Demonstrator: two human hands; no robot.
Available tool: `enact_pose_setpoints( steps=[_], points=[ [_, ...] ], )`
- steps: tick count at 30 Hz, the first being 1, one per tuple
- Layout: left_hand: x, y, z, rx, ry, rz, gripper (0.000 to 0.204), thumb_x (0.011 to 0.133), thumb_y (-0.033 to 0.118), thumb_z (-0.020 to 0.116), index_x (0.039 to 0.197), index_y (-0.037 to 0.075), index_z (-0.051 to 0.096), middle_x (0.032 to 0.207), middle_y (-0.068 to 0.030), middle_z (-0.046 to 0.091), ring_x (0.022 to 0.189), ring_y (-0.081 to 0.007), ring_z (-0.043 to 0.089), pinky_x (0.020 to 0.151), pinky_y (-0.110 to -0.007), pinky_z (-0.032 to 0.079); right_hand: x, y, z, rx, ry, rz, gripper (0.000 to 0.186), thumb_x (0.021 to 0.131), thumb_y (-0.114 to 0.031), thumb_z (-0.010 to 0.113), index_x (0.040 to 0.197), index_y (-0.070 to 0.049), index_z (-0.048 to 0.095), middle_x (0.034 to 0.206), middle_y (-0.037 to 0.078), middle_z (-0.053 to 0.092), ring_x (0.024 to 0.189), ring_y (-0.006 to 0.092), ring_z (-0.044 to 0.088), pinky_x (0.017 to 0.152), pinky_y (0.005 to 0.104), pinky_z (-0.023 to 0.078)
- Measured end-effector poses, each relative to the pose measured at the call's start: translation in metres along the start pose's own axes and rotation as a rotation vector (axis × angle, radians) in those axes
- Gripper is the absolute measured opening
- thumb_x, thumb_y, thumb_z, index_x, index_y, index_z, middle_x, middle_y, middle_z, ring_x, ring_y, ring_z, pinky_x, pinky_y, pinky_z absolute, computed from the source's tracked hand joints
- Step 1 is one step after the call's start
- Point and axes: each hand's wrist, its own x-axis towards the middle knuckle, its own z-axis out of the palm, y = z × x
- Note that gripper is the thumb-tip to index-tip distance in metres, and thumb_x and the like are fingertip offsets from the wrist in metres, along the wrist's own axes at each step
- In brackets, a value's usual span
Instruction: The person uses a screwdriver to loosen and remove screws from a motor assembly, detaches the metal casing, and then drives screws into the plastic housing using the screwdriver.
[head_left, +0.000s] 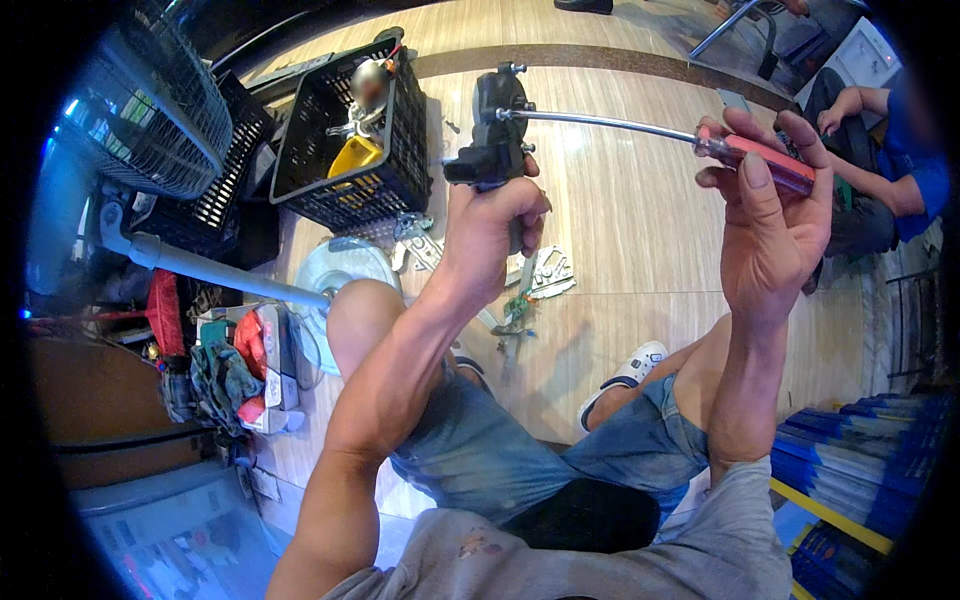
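My left hand (492,228) is closed around a black motor-like part (492,115) with several screws standing out of its side, raised above the floor. My right hand (772,225) grips the red handle of a screwdriver (610,121), thumb and fingers around it. Its long metal shaft runs level to the left, and the tip meets one of the screws on the black part. Whether the tip is seated in the screw head is too small to tell. On the floor beyond my knees lie metal bracket pieces (550,275), partly hidden by my left hand and forearm.
A black plastic crate (400,165) with a yellow item and metal parts stands at the far left. Beside it are a standing fan (150,110) and its round base (375,258). Another person (905,150) in blue sits at the right, near stacked blue packages (865,450).
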Motion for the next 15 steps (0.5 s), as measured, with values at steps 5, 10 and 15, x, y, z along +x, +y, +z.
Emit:
enact_pose_setpoints(
  steps=[5,10,15],
  points=[
    [-0.001,-0.001,0.0,0.034,0.003,0.03,0.022,0.075,0.003,0.059,0.095,0.002,0.052,0.064,-0.0037,0.052,0.046,-0.0116,0.048,0.041,-0.026,0.037,-0.002,-0.006,-0.005,-0.209,0.098,0.2,0.039,0.1,-0.013,0.052,0.134,-0.001,0.039,0.12,0.023,0.06,0.105,0.0304,0.065,0.081,0.0351,0.056],
    [-0.002,0.0,-0.002,0.023,-0.008,0.041,0.02,0.076,0.003,0.059,0.095,0.002,0.053,0.064,-0.0038,0.053,0.047,-0.011,0.049,0.041,-0.025,0.038,0.004,-0.005,0.017,0.027,0.15,0.033,0.043,0.099,-0.018,0.054,0.135,0.0,0.039,0.111,0.022,0.064,0.098,0.0284,0.067,0.08,0.034,0.057],
    [-0.003,0.002,-0.002,0.012,-0.003,0.049,0.02,0.076,0.003,0.059,0.095,0.002,0.053,0.064,-0.0034,0.053,0.047,-0.0105,0.049,0.04,-0.025,0.038,0.002,-0.004,0.0,-0.078,0.04,0.067,0.045,0.098,-0.018,0.057,0.134,0.002,0.038,0.115,0.024,0.063,0.095,0.0272,0.068,0.077,0.0339,0.058]
  ],
)
